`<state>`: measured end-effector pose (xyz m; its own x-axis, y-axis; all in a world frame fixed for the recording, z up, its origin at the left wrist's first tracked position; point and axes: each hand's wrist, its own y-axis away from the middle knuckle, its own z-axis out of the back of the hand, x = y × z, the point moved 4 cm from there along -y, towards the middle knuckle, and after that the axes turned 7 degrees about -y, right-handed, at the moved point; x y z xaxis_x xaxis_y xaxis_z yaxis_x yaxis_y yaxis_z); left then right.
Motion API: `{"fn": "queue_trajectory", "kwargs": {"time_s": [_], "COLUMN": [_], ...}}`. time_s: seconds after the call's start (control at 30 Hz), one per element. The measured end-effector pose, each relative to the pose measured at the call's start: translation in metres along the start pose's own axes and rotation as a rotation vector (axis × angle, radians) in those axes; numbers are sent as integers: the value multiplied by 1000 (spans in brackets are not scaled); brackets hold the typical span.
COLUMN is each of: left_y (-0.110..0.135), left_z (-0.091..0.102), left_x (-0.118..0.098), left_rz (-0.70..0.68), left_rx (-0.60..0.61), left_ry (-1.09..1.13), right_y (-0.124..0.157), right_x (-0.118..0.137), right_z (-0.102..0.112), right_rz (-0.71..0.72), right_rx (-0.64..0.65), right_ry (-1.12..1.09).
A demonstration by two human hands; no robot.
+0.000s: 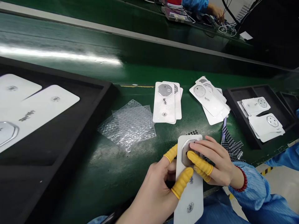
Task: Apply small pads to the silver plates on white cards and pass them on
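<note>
My left hand (161,183), with yellow finger cots on thumb and one finger, grips a long white panel (190,199) by its left edge. The panel has rounded corners, dark printed marks and a silver octagonal plate (185,152) near its upper end. Over that plate lies my right hand (215,161); two of its fingers wear yellow cots and are pressed together, the others rest across the plate. Whatever is between these fingertips, if anything, is hidden. Black dotted strips (232,146) lie just beyond my right hand, partly covered by it.
Similar panels lie in two piles, a middle pile (163,107) and a right pile (210,101). Bubble-wrap sheets (130,124) lie left of them. Black trays with panels stand at the left (91,102) and right (254,130). A co-worker's hand (217,12) shows across the bench.
</note>
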<state>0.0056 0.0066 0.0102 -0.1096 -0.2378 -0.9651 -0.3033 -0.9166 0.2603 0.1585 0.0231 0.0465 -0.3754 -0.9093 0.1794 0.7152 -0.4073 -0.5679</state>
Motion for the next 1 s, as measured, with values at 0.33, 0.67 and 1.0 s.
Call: {"fn": "queue_trajectory", "kwargs": {"time_s": [0.33, 0.67, 1.0], "left_y": [2, 7, 6], "left_z": [-1, -1, 1], "left_x": [-1, 4, 0], "left_rz": [-35, -57, -72], "left_rx": [10, -35, -45], "left_ry": [-58, -177, -166], "right_y": [-1, 1, 4], "right_x": [0, -2, 1], "right_z": [1, 3, 3], "right_rz": [13, 32, 38], "right_rx": [4, -21, 23], "right_ry": [-33, -89, -34]}}
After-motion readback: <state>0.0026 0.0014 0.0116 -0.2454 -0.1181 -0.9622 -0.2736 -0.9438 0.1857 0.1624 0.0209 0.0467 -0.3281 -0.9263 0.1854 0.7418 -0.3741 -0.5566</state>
